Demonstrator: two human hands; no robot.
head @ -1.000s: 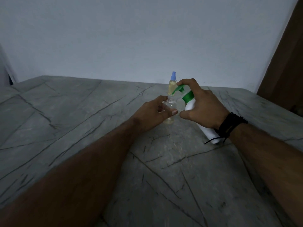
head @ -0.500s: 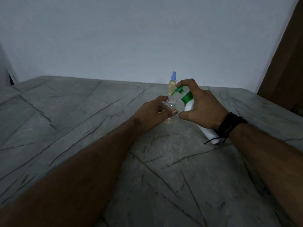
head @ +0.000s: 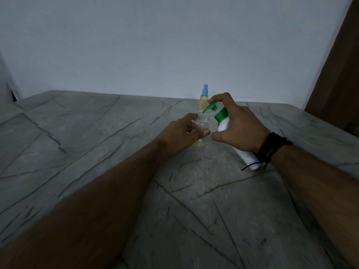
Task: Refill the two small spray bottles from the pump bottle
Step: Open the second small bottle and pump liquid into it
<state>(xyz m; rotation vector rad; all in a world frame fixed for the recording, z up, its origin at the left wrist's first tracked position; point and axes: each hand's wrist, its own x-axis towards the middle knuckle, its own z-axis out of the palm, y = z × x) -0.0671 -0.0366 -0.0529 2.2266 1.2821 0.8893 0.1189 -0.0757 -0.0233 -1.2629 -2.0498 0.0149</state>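
My left hand (head: 180, 133) grips a small clear spray bottle (head: 202, 125) that stands uncapped on the table, with a little yellowish liquid at its bottom. My right hand (head: 240, 127) holds the white pump bottle (head: 225, 124) tilted to the left, its index finger on top of the green pump head (head: 210, 107). The green nozzle tip sits right over the clear bottle's open neck. Behind them stands a second small spray bottle (head: 203, 101), filled with yellow liquid and closed with a blue spray cap.
The grey marble table (head: 97, 144) stretches wide to the left and toward me. A pale wall (head: 155, 45) rises behind it. A brown wooden panel (head: 338, 74) stands at the far right edge.
Hardly anything has moved. Both hands stay where they were, with the pump nozzle over the clear bottle's neck.
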